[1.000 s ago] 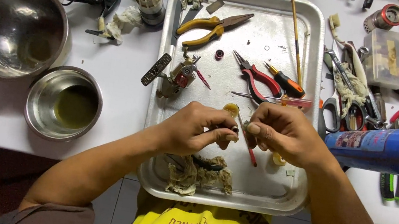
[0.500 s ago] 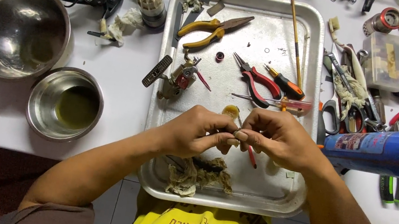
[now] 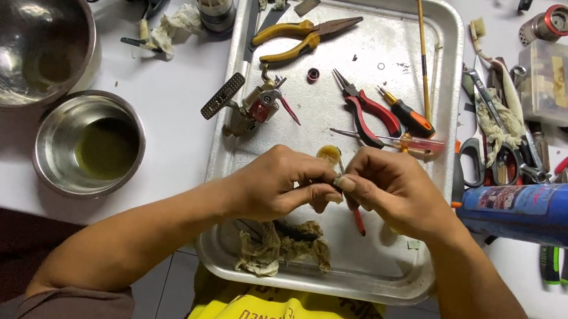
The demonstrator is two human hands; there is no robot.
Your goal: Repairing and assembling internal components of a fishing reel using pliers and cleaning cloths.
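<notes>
While both hands meet over the middle of the metal tray [image 3: 438, 70], the lines below place what they hold.

Left hand: the left hand [image 3: 280, 184] sits at centre frame, fingers curled shut, thumb and forefinger pinched on a small part at their tips.

Right hand: the right hand [image 3: 392, 191] sits just right of it, also curled shut, fingertips pinching the same spot from the other side.

Small part: the small part [image 3: 338, 183] lies between the two sets of fingertips, touching both; it is too small and too covered to tell its kind.

Which hand is nearer: neither; the part sits at the seam where both meet.

Red-tipped tool: a thin red-tipped tool [image 3: 357, 221] pokes out below the right hand, slanting down and to the right; whether that hand grips it I cannot tell.

Long axis: the tool's length runs from upper left to lower right, pointing away from the pinch.

Yellowish piece: a yellowish piece [image 3: 329, 153] lies on the tray just above the fingertips.

Rag: a dirty rag [image 3: 279, 241] lies on the tray just below the left hand.

Reel part: a small reel part [image 3: 251, 106] stands up and left of the left hand, near but apart.

Red pliers: red pliers [image 3: 367, 108] lie above the right hand.

Blue can: a blue can [image 3: 532, 208] lies on the table at the right edge.

Steel bowls: a small steel bowl [image 3: 89, 144] sits at left, well apart.
</notes>
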